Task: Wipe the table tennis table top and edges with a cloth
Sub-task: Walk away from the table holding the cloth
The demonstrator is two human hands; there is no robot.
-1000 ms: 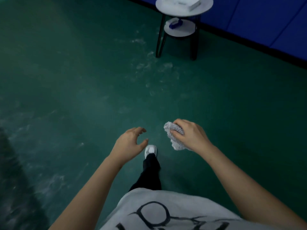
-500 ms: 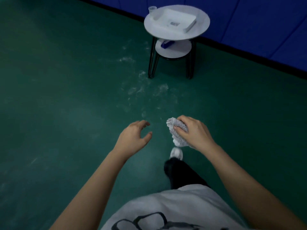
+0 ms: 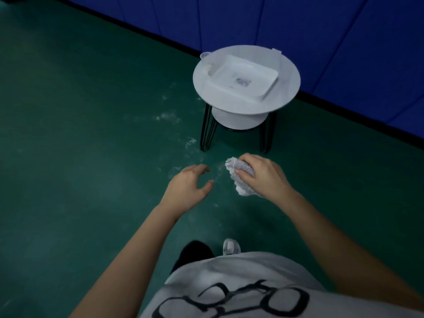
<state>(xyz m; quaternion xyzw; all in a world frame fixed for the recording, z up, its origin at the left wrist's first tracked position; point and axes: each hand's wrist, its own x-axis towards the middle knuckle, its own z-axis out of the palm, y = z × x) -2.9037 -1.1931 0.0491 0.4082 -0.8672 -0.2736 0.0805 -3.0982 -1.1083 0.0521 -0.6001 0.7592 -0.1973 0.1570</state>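
Above the green floor [image 3: 68, 134], the right hand [image 3: 263, 177] is clenched round a bunched white cloth [image 3: 238, 180] — wadded, I'd guess, so it carries easily. The left hand [image 3: 185, 191] hangs empty, fingers loosely spread. Ahead stands a small round side table [image 3: 286, 92] bearing a white tray [image 3: 263, 74]. No table tennis table shows anywhere — and the lower shelf's contents are hidden.

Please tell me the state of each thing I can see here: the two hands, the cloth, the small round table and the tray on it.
Right hand: closed, gripping the cloth.
Left hand: open, empty.
Cloth: bunched up, held off the floor.
Round side table: upright.
Tray: lying flat on the table top.
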